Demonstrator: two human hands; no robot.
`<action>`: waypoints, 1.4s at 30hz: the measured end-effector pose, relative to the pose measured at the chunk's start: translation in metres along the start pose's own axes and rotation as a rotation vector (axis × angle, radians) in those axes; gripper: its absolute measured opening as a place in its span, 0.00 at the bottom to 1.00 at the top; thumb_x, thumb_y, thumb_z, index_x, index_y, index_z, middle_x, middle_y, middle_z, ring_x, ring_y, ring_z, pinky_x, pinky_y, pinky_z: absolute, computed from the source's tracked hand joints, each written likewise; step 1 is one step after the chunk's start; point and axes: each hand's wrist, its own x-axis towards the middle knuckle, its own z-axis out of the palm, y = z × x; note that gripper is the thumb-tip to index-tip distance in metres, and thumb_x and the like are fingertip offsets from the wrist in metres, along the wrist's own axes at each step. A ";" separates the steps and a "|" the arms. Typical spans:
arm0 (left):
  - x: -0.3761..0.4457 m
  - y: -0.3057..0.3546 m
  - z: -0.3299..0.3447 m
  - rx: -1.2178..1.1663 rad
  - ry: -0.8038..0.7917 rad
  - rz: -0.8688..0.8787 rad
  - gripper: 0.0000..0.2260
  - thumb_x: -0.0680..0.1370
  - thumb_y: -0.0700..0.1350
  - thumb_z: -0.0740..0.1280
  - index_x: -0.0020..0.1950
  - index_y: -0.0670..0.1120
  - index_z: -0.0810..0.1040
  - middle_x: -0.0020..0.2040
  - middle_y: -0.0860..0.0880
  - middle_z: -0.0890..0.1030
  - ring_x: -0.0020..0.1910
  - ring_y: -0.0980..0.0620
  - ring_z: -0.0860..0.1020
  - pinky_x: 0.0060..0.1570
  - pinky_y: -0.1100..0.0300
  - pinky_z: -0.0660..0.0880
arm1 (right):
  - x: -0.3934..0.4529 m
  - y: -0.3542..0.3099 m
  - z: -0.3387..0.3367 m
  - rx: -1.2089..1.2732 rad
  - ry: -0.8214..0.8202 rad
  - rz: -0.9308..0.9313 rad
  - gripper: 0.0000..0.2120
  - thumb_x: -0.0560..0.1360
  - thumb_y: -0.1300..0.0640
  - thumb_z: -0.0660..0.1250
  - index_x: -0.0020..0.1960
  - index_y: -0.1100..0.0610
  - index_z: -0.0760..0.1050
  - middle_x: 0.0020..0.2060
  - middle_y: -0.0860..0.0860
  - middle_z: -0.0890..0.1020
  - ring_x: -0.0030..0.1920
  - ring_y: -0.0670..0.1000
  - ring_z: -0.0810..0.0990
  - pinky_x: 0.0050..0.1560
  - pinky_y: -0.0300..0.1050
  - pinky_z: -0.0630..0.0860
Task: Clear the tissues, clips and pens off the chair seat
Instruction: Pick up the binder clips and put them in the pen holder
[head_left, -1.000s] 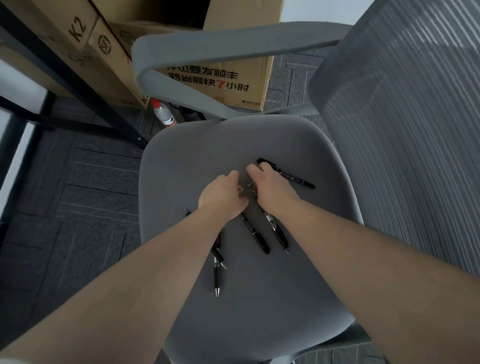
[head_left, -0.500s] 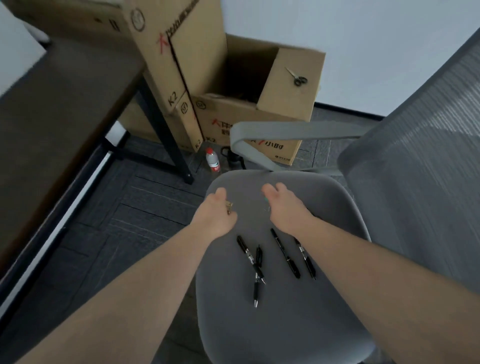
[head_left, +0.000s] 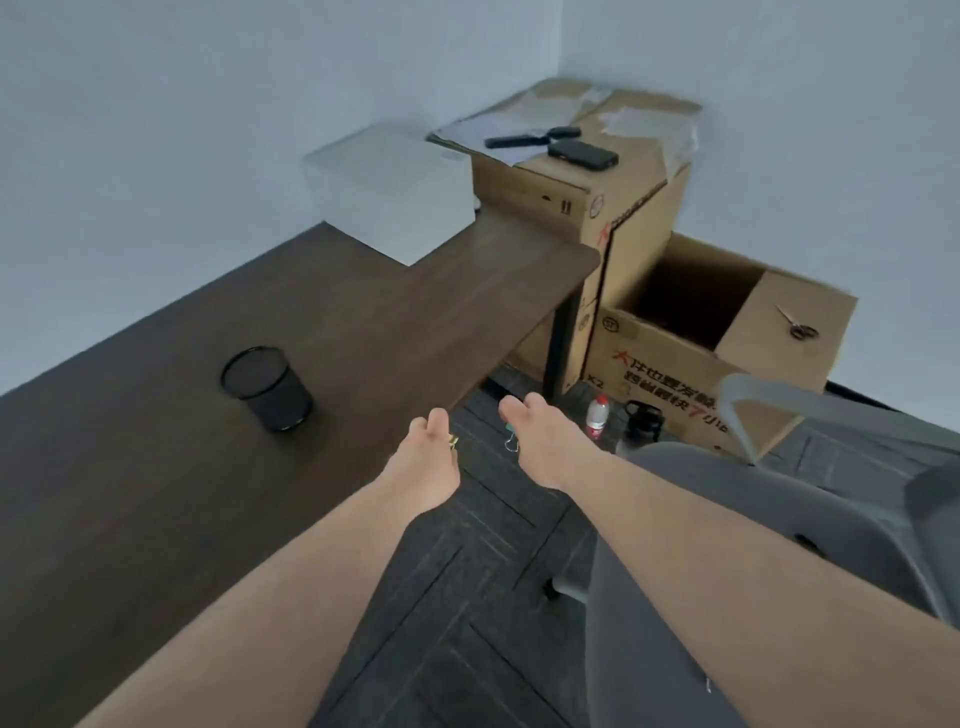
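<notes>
My left hand (head_left: 427, 460) hangs over the dark floor beside the desk edge, fingers closed on a small yellow binder clip (head_left: 453, 442). My right hand (head_left: 540, 441) is level with it a little to the right and holds a green binder clip (head_left: 511, 439) that dangles from under its fingers. Both hands are off the grey chair seat (head_left: 717, 519), which lies at the lower right under my right forearm. Most of the seat is covered by that arm, and I see no tissues and no pens on what shows.
A dark wooden desk (head_left: 260, 415) fills the left, with a black mesh pen cup (head_left: 270, 387) and a white box (head_left: 392, 189) on it. Cardboard boxes (head_left: 675, 358) stand behind, one open, a phone (head_left: 583, 154) on another. A water bottle (head_left: 597, 415) stands on the floor.
My view has swung left and up from the seat to the desk. Both hands lifted off the seat with clips and moved left toward the desk. The pens have left the view.
</notes>
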 end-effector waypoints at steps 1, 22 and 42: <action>-0.006 -0.020 -0.014 -0.004 0.006 -0.026 0.09 0.80 0.42 0.58 0.59 0.42 0.62 0.50 0.43 0.67 0.46 0.41 0.73 0.43 0.51 0.69 | 0.006 -0.026 0.000 -0.005 -0.001 -0.024 0.16 0.75 0.69 0.57 0.61 0.57 0.62 0.53 0.59 0.67 0.45 0.58 0.69 0.44 0.54 0.71; 0.046 -0.210 -0.172 -0.149 0.097 -0.251 0.11 0.78 0.38 0.59 0.59 0.40 0.64 0.51 0.39 0.72 0.42 0.44 0.71 0.33 0.58 0.64 | 0.180 -0.263 0.007 -0.028 -0.011 -0.312 0.14 0.76 0.67 0.57 0.60 0.57 0.65 0.54 0.60 0.70 0.46 0.59 0.74 0.50 0.54 0.76; 0.115 -0.223 -0.167 -0.057 0.087 -0.401 0.11 0.75 0.43 0.63 0.56 0.40 0.71 0.50 0.44 0.77 0.52 0.43 0.77 0.46 0.54 0.73 | 0.254 -0.269 0.025 -0.056 -0.291 -0.406 0.15 0.75 0.62 0.60 0.62 0.59 0.68 0.57 0.60 0.74 0.54 0.62 0.76 0.45 0.50 0.70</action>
